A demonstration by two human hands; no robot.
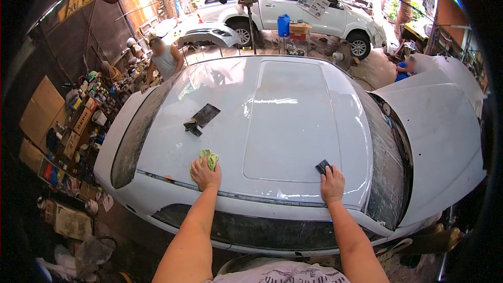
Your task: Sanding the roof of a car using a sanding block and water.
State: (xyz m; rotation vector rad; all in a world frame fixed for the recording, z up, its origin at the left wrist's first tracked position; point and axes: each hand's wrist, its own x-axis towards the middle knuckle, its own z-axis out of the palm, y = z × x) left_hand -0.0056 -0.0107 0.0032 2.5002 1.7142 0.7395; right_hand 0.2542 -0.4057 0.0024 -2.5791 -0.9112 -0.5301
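Note:
A white car roof (209, 110) with a large rectangular sunroof panel (288, 126) spreads out in front of me. My left hand (206, 174) presses a crumpled light-green cloth (210, 158) onto the roof near its close edge. Farther right, past the panel's near corner, my right hand (332, 182) has its fingers closed over a small black piece of sandpaper (322, 166) against the wet-looking surface. Beyond the cloth lie a flat dark sheet (207, 115) and a crumpled black piece (193, 127). My right palm hides what lies beneath it.
A person in a sleeveless top (166, 60) stands by the car's far left corner. Another in blue (406, 68) is beyond the raised hood (435, 126). Shelves of cans and boxes (78, 120) line the left. A white pickup (298, 8) and a blue container (283, 25) are behind.

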